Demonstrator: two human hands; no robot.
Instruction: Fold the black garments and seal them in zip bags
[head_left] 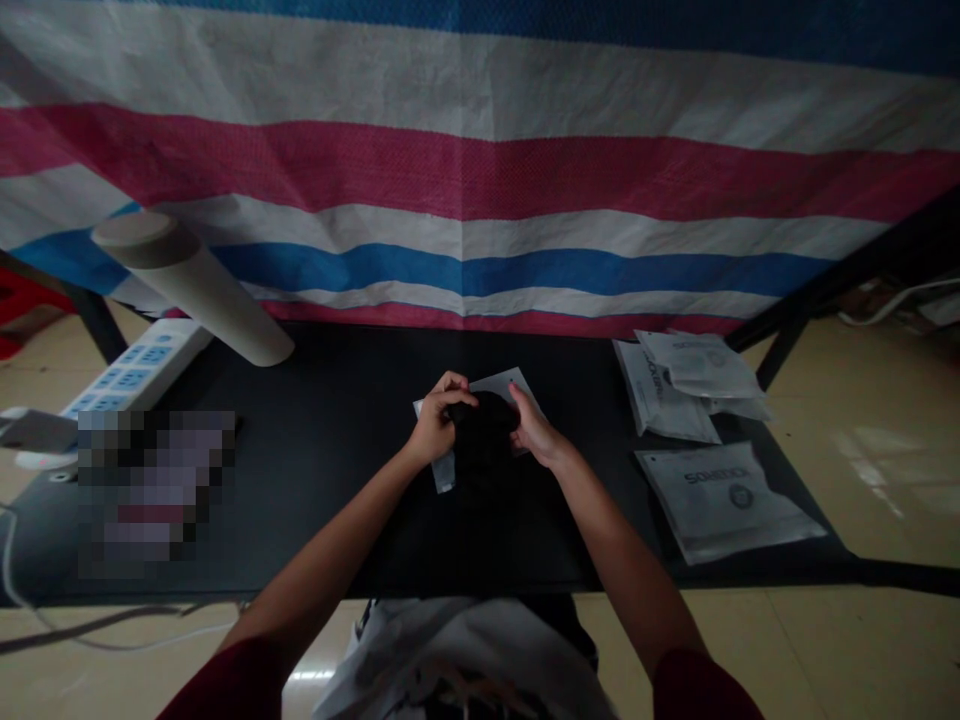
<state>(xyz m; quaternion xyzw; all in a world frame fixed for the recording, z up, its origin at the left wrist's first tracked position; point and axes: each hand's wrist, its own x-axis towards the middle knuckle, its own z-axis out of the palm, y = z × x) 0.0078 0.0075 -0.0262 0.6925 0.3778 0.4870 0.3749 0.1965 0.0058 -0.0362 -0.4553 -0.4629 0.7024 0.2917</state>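
Observation:
Over the middle of the dark table, my left hand (439, 415) and my right hand (534, 425) grip a black sock (486, 435) from its two sides. The sock is soft, dark and bunched; its lower end blends into the black tabletop. Fingers of the left hand curl over its upper left edge, while the right thumb lies along its upper right. Behind and beneath the sock is a pale plastic bag (499, 382), mostly covered by the sock and hands. I cannot tell whether either hand also pinches that bag.
Printed pale bags (731, 500) lie at the table's right, several overlapping farther back. At left are a power strip (139, 365), a leaning white bottle (206, 295) and a pixelated flat object (161, 480). A striped sheet (465, 170) hangs behind the table (322, 520).

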